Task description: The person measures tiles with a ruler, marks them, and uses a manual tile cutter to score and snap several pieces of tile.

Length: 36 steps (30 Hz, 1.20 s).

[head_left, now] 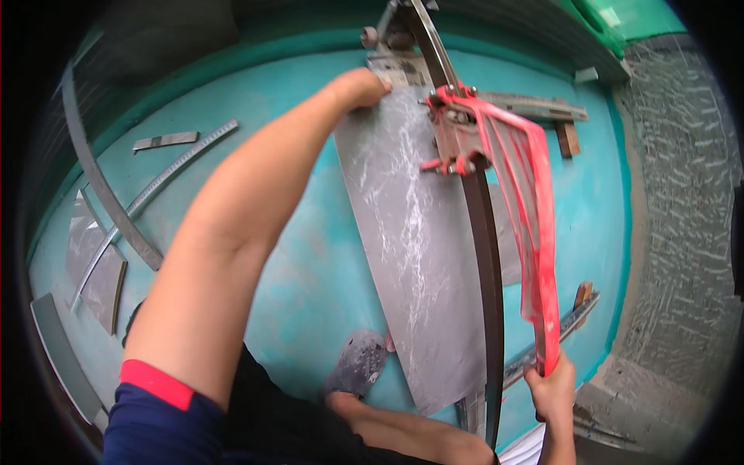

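A long grey marbled tile (415, 256) with white veins lies on a manual tile cutter, beneath its dark rail (482, 263). My left hand (363, 87) is curled at the tile's far left corner, with most of its fingers hidden. My right hand (554, 391) is closed around the near end of the cutter's long red handle (542, 232). This handle runs toward me from the red carriage (459, 128), which sits on the far part of the rail. The carriage's underside, where it meets the tile, is hard to make out.
On the turquoise floor (294, 287) at left lie a metal ruler (178, 167), a curved-looking grey strip (101, 170) and tile offcuts (97, 263). Cutter side supports (535, 105) with wooden blocks (568, 139) extend right. A rough grey surface (682, 194) borders the right side. My clog (356, 363) stands beside the tile.
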{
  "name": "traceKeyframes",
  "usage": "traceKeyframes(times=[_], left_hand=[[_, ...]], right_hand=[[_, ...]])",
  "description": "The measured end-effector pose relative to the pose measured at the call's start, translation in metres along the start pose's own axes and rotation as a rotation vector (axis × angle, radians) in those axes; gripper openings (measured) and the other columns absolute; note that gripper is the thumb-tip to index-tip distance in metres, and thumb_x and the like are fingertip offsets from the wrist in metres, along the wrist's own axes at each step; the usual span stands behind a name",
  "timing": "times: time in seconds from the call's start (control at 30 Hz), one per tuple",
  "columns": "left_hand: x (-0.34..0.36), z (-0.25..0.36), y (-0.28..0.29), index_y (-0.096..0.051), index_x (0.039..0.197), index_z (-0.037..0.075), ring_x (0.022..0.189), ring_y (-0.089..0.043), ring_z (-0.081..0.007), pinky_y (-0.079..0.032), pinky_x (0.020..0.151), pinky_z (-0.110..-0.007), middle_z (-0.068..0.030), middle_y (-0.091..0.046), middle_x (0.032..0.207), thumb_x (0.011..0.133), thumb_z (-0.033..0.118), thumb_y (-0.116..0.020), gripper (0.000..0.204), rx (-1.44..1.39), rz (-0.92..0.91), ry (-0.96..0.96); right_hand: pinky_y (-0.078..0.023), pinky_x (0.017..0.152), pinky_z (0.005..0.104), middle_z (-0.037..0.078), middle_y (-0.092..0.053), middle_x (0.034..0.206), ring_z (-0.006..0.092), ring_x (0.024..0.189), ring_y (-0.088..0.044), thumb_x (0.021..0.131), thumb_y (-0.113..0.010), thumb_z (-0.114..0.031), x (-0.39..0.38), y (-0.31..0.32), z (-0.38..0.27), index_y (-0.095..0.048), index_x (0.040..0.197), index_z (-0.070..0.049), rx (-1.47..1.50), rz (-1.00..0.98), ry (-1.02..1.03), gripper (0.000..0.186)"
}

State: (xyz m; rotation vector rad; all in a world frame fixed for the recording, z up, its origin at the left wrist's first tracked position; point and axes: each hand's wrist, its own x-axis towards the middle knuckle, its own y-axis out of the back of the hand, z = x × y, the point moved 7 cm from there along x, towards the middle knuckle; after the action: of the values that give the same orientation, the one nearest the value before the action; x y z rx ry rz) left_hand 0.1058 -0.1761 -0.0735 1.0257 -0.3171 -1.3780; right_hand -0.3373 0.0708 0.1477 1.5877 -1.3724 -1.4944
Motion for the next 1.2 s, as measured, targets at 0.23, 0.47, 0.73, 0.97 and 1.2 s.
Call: traceKeyframes(times=[0.23, 0.47, 0.73, 0.97, 1.2], left_hand=[[0.018, -0.021, -0.014, -0.066, 0.106, 0.009, 0.103, -0.06, -0.0321, -0.048, 0.086, -0.041, -0.0126, -0.063, 0.111, 0.089, 0.048, -0.048, 0.046, 0.024, -0.067, 0.03], [0.012, -0.004, -0.008, -0.065, 0.106, 0.006, 0.1, -0.061, -0.0346, -0.049, 0.086, -0.043, -0.0148, -0.065, 0.106, 0.093, 0.036, -0.042, 0.04, 0.038, -0.059, -0.106], [0.008, -0.016, 0.006, -0.061, 0.11, -0.003, 0.114, -0.052, -0.039, -0.041, 0.096, -0.043, -0.0225, -0.056, 0.121, 0.095, 0.039, -0.034, 0.052, -0.164, -0.138, -0.076], [0.011, -0.02, -0.007, -0.06, 0.11, -0.004, 0.115, -0.051, -0.0388, -0.04, 0.097, -0.043, -0.0235, -0.055, 0.122, 0.095, 0.036, -0.033, 0.051, -0.092, -0.261, -0.113], [0.003, -0.002, -0.003, -0.067, 0.101, 0.002, 0.104, -0.059, -0.0363, -0.047, 0.088, -0.042, -0.0209, -0.061, 0.112, 0.082, 0.014, -0.039, 0.036, 0.009, -0.096, -0.261]], right_hand=[[-0.048, 0.062, 0.0367, 0.019, -0.058, 0.066, 0.0321, 0.061, -0.059, 0.069, -0.061, -0.009, 0.053, 0.007, -0.098, -0.054, 0.082, 0.005, -0.093, -0.016, 0.112, 0.021], [-0.048, 0.06, 0.0385, 0.021, -0.06, 0.066, 0.0342, 0.061, -0.061, 0.069, -0.06, -0.008, 0.063, -0.01, -0.1, -0.056, 0.082, 0.005, -0.075, 0.026, 0.17, 0.019], [-0.049, 0.064, 0.0396, 0.02, -0.063, 0.073, 0.0336, 0.068, -0.063, 0.067, -0.061, -0.009, 0.066, -0.027, -0.083, -0.058, 0.087, 0.003, 0.005, -0.014, 0.14, 0.024], [-0.049, 0.065, 0.0387, 0.019, -0.063, 0.073, 0.0333, 0.07, -0.064, 0.068, -0.061, -0.01, 0.066, -0.031, -0.089, -0.058, 0.087, 0.003, 0.003, 0.03, 0.128, 0.023], [-0.049, 0.065, 0.0365, 0.015, -0.062, 0.071, 0.0275, 0.066, -0.062, 0.068, -0.064, -0.011, 0.073, -0.049, -0.062, -0.058, 0.083, 0.003, 0.022, 0.026, 0.152, 0.022]])
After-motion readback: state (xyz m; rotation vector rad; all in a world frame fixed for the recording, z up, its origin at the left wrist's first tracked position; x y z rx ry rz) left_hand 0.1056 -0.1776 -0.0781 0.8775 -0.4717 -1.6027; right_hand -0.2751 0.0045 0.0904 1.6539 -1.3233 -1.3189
